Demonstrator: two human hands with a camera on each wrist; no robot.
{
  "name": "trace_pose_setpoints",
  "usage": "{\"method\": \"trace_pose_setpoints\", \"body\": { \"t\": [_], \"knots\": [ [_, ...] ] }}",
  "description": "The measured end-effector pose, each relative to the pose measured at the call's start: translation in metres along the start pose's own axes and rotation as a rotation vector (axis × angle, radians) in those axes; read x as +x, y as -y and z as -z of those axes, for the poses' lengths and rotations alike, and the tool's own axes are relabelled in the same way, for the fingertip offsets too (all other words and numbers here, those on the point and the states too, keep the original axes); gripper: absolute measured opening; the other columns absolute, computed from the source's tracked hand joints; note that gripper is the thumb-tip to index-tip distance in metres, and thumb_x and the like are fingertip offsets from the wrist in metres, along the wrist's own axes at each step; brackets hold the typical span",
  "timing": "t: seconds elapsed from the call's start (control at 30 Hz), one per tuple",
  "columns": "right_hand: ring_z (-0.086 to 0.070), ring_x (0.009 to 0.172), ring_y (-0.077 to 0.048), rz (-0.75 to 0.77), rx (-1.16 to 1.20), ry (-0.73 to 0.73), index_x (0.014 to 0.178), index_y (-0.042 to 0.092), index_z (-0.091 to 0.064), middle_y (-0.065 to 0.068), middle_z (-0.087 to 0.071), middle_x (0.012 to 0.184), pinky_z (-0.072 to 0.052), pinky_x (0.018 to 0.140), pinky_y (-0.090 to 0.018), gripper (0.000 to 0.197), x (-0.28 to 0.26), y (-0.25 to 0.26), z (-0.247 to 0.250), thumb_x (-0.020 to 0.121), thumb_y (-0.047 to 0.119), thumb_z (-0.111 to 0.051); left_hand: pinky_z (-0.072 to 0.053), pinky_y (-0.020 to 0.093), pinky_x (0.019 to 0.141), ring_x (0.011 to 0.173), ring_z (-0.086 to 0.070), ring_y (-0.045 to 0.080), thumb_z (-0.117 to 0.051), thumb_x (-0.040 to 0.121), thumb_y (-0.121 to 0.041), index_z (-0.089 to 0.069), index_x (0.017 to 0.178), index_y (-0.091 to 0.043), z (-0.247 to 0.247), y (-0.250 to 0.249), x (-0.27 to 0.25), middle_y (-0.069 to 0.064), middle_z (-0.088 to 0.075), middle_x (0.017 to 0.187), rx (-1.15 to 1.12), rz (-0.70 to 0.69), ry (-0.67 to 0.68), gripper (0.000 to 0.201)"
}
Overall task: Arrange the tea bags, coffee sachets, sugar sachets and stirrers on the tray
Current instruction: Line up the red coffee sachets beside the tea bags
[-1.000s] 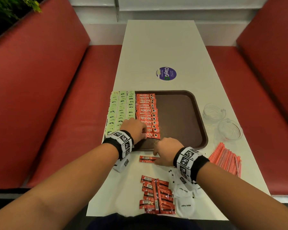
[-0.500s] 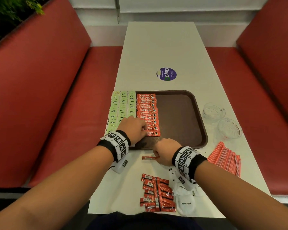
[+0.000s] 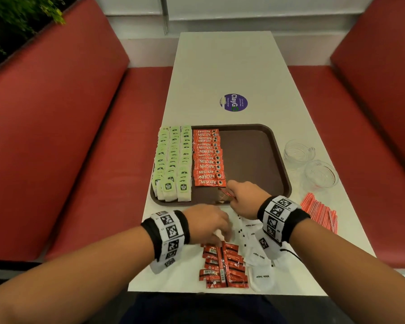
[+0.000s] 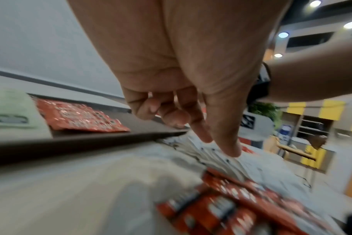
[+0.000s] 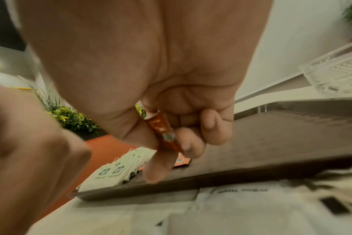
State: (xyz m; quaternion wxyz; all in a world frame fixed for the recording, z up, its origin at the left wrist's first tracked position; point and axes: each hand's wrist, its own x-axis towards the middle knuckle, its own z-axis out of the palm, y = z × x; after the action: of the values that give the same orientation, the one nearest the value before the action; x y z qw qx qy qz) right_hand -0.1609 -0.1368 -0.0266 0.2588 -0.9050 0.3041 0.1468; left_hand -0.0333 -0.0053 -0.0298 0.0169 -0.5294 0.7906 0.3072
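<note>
A brown tray [image 3: 250, 160] holds three columns of green tea bags [image 3: 173, 162] and one column of red coffee sachets [image 3: 208, 157]. My right hand [image 3: 230, 195] hovers over the tray's near edge and pinches one red coffee sachet [image 5: 163, 132] between thumb and fingers. My left hand [image 3: 222, 237] hangs over the table just above the loose pile of coffee sachets [image 3: 225, 265]. Its thumb and forefinger [image 4: 203, 135] point down and hold nothing. White sugar sachets [image 3: 260, 258] lie right of that pile, under my right wrist. Red stirrers [image 3: 320, 211] lie further right.
Two clear glass bowls [image 3: 311, 164] stand on the table right of the tray. A round purple sticker [image 3: 233, 102] marks the table beyond it. Red bench seats [image 3: 80, 160] run along both sides. The tray's right half is bare.
My left hand has drawn back from the coffee column on the tray to the loose pile. My right hand has lifted a sachet off the table and carried it to the tray's near edge.
</note>
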Motion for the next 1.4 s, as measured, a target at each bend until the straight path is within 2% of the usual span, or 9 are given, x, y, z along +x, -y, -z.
{"method": "trace_pose_setpoints", "body": {
  "t": [0.13, 0.3, 0.53, 0.77, 0.87, 1.03, 1.13, 1.23, 1.4],
  "knots": [
    [-0.057, 0.075, -0.026, -0.024, 0.019, -0.02, 0.1, 0.025, -0.034, -0.001, -0.054, 0.083, -0.044, 0.064, -0.034, 0.02, -0.006, 0.003, 0.0, 0.093, 0.017, -0.05, -0.037, 0.03, 0.083, 0.111, -0.049, 0.019, -0.074, 0.084, -0.027, -0.072, 0.112, -0.024, -0.022, -0.013, 0.008, -0.006, -0.062, 0.124, 0.139, -0.137, 0.122, 0.028],
    [-0.052, 0.066, -0.017, -0.009, -0.001, -0.049, 0.089, 0.028, -0.039, 0.005, -0.049, 0.074, -0.036, 0.054, -0.026, 0.017, -0.011, 0.006, 0.0, 0.096, 0.016, -0.047, -0.045, 0.038, 0.084, 0.107, -0.049, 0.022, -0.07, 0.087, -0.027, -0.071, 0.113, -0.025, -0.026, -0.01, 0.007, -0.004, -0.062, 0.123, 0.242, -0.113, 0.137, 0.026],
    [-0.063, 0.085, -0.026, -0.002, 0.07, -0.046, 0.101, 0.023, -0.054, -0.005, -0.064, 0.096, -0.054, 0.078, -0.038, 0.009, -0.013, 0.003, -0.001, 0.1, 0.021, -0.045, -0.046, 0.037, 0.084, 0.107, -0.053, 0.023, -0.072, 0.086, -0.026, -0.069, 0.116, -0.025, -0.019, 0.008, 0.0, -0.002, -0.065, 0.113, 0.212, 0.027, 0.118, 0.03],
    [-0.058, 0.072, -0.017, 0.025, 0.156, -0.024, 0.079, 0.026, -0.052, 0.002, -0.06, 0.079, -0.043, 0.061, -0.027, 0.019, -0.016, 0.003, 0.004, 0.096, 0.019, -0.05, -0.046, 0.031, 0.079, 0.095, -0.056, 0.016, -0.069, 0.088, -0.029, -0.068, 0.101, -0.024, 0.0, 0.025, -0.004, -0.005, -0.063, 0.099, 0.145, 0.128, -0.078, 0.014],
    [-0.06, 0.073, -0.022, 0.02, 0.163, 0.014, 0.081, 0.014, -0.06, -0.006, -0.064, 0.081, -0.046, 0.065, -0.031, 0.021, -0.014, 0.004, 0.004, 0.095, 0.027, -0.053, -0.045, 0.028, 0.074, 0.09, -0.056, 0.015, -0.064, 0.088, -0.03, -0.063, 0.092, -0.025, 0.012, 0.031, -0.006, -0.007, -0.059, 0.093, 0.143, 0.188, -0.258, 0.006],
    [-0.054, 0.067, -0.016, 0.068, 0.22, 0.048, 0.083, 0.015, -0.062, -0.003, -0.061, 0.078, -0.044, 0.064, -0.03, 0.025, -0.005, 0.006, 0.006, 0.099, 0.032, -0.056, -0.048, 0.031, 0.069, 0.077, -0.049, 0.01, -0.065, 0.079, -0.022, -0.058, 0.084, -0.025, 0.026, 0.039, -0.01, -0.009, -0.054, 0.089, 0.08, 0.213, -0.444, 0.009],
    [-0.058, 0.071, -0.013, 0.126, 0.273, 0.003, 0.091, 0.015, -0.064, 0.004, -0.063, 0.08, -0.045, 0.067, -0.027, 0.014, -0.001, 0.006, 0.008, 0.099, 0.026, -0.058, -0.045, 0.027, 0.066, 0.075, -0.046, 0.008, -0.069, 0.079, -0.024, -0.058, 0.084, -0.024, 0.028, 0.044, -0.011, -0.008, -0.054, 0.093, 0.066, 0.205, -0.47, 0.011],
    [-0.064, 0.091, -0.016, 0.162, 0.253, -0.03, 0.106, 0.019, -0.068, 0.002, -0.069, 0.1, -0.052, 0.084, -0.032, 0.014, 0.006, 0.003, 0.01, 0.099, 0.027, -0.058, -0.044, 0.026, 0.073, 0.08, -0.047, 0.006, -0.069, 0.087, -0.038, -0.06, 0.092, -0.026, 0.03, 0.05, -0.011, -0.012, -0.055, 0.093, 0.034, 0.269, -0.419, 0.016],
    [-0.062, 0.091, -0.017, 0.153, 0.196, -0.087, 0.101, 0.021, -0.064, 0.004, -0.066, 0.098, -0.051, 0.087, -0.035, 0.01, 0.01, 0.0, 0.014, 0.1, 0.027, -0.056, -0.038, 0.024, 0.071, 0.081, -0.05, 0.007, -0.067, 0.093, -0.03, -0.064, 0.106, -0.026, 0.034, 0.061, -0.005, -0.013, -0.061, 0.094, -0.074, 0.383, -0.459, 0.014]
  ]
}}
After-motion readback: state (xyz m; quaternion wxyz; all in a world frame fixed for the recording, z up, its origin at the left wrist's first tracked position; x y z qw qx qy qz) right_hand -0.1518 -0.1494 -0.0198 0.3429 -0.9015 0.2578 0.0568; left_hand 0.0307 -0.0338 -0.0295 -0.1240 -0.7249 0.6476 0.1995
